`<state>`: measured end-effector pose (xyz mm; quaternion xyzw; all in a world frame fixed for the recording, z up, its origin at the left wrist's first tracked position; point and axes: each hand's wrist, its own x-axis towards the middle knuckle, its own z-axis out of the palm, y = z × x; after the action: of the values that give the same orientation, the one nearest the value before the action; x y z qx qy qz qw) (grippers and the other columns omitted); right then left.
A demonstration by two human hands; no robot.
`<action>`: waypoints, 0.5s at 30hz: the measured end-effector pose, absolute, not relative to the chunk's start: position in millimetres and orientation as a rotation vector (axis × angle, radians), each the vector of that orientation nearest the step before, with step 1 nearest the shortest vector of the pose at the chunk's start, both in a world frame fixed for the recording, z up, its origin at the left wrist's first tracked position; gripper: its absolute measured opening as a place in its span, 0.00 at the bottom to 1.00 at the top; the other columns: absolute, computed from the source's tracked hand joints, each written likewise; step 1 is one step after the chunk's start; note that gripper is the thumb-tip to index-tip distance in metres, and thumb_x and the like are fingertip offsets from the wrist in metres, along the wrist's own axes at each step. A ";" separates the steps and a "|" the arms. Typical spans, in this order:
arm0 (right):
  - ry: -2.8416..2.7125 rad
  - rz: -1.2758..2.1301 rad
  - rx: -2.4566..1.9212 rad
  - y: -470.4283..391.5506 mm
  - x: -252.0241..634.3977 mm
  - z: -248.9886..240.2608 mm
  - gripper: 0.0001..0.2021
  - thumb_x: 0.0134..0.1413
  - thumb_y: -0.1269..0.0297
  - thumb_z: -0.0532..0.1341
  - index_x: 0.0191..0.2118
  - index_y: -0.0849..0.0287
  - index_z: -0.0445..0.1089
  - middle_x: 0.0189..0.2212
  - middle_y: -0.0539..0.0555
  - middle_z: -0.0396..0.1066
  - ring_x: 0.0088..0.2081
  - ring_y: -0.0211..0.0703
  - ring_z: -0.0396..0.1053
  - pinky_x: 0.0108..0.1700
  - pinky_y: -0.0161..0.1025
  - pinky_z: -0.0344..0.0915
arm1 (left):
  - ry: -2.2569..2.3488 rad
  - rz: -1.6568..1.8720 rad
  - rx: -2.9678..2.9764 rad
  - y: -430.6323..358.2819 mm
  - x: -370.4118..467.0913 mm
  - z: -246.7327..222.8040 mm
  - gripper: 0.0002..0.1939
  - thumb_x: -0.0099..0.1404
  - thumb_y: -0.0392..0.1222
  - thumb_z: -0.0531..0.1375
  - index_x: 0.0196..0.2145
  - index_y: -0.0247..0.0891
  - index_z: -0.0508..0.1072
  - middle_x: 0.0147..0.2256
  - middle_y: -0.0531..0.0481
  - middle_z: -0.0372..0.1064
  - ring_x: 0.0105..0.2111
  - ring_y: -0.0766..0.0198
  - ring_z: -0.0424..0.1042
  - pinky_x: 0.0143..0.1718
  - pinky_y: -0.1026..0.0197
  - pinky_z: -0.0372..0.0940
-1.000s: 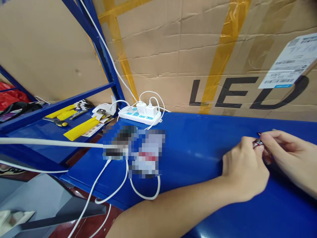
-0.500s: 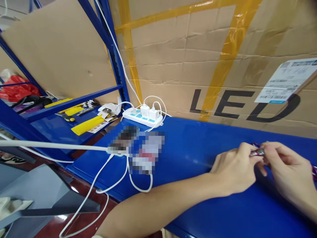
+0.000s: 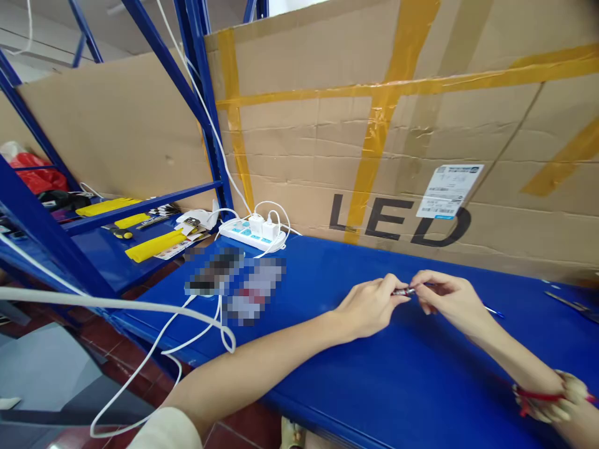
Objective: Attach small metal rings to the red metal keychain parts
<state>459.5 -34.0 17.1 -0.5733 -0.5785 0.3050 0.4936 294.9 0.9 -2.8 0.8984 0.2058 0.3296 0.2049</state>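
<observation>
Over the blue shelf (image 3: pixel 322 374), my left hand (image 3: pixel 369 305) is closed, its thumb and fingers pinching a small, slim, shiny silver and dark-red piece (image 3: pixel 402 291). What kind of thing it is, I cannot make out. From the other side, my right hand (image 3: pixel 442 296) is closed, with its fingertips at the right end of the same piece. My fingers cover part of it. Just beyond my right wrist lies a thin blue stick like a pen (image 3: pixel 495 312), partly hidden by the forearm.
A white power strip (image 3: pixel 253 234) with two chargers stands by the large cardboard box (image 3: pixel 299 168). Two blurred phone-like devices (image 3: pixel 218 271) lie at the left with white cables (image 3: pixel 154 340). Yellow strips (image 3: pixel 154 245) are on the neighbouring shelf. A dark long tool (image 3: pixel 573 305) rests at far right.
My view has pulled back and turned right, so more of the shelf's right side shows. Both hands remain together on the small shiny piece, which now shows more plainly between them.
</observation>
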 end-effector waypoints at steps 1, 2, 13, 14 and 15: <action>-1.438 0.749 -1.388 -34.7 460.9 19.7 0.22 0.26 0.47 0.68 0.22 0.61 0.65 0.11 0.47 0.59 0.13 0.32 0.56 0.15 0.30 0.49 | 0.544 0.931 2.516 0.0 294.1 -1.5 0.04 0.67 0.38 0.49 0.40 0.36 0.58 0.44 0.44 0.68 0.45 0.60 0.69 0.42 0.60 0.65; -1.470 0.760 -1.381 -35.3 462.1 21.8 0.21 0.27 0.47 0.67 0.21 0.61 0.65 0.11 0.47 0.60 0.13 0.32 0.56 0.16 0.30 0.49 | 0.521 0.946 2.531 -0.5 293.2 -0.3 0.03 0.67 0.37 0.49 0.39 0.36 0.58 0.44 0.45 0.68 0.44 0.60 0.69 0.42 0.60 0.65; -1.772 0.830 -1.378 -37.2 472.7 23.7 0.11 0.41 0.58 0.62 0.23 0.62 0.67 0.14 0.47 0.61 0.16 0.32 0.60 0.19 0.30 0.55 | 0.469 0.888 2.768 5.1 286.0 6.8 0.06 0.67 0.36 0.49 0.41 0.36 0.63 0.40 0.49 0.69 0.40 0.62 0.68 0.44 0.60 0.61; -1.774 0.827 -1.380 -37.4 472.4 23.8 0.11 0.42 0.58 0.61 0.23 0.62 0.67 0.13 0.47 0.60 0.16 0.32 0.61 0.19 0.30 0.55 | 0.466 0.878 2.760 5.1 285.9 7.4 0.06 0.67 0.36 0.49 0.41 0.36 0.63 0.40 0.49 0.68 0.40 0.62 0.67 0.44 0.60 0.61; -1.786 0.831 -1.369 -37.4 472.2 23.8 0.12 0.43 0.58 0.61 0.23 0.62 0.66 0.14 0.47 0.61 0.16 0.32 0.61 0.19 0.29 0.55 | 0.464 0.871 2.747 5.3 286.0 7.9 0.06 0.67 0.36 0.50 0.41 0.36 0.62 0.40 0.49 0.68 0.40 0.63 0.67 0.44 0.60 0.60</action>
<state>472.2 -37.4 23.8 -0.5316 -0.6939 0.3228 0.3629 286.0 5.3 7.9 0.9352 0.1580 0.2967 0.1111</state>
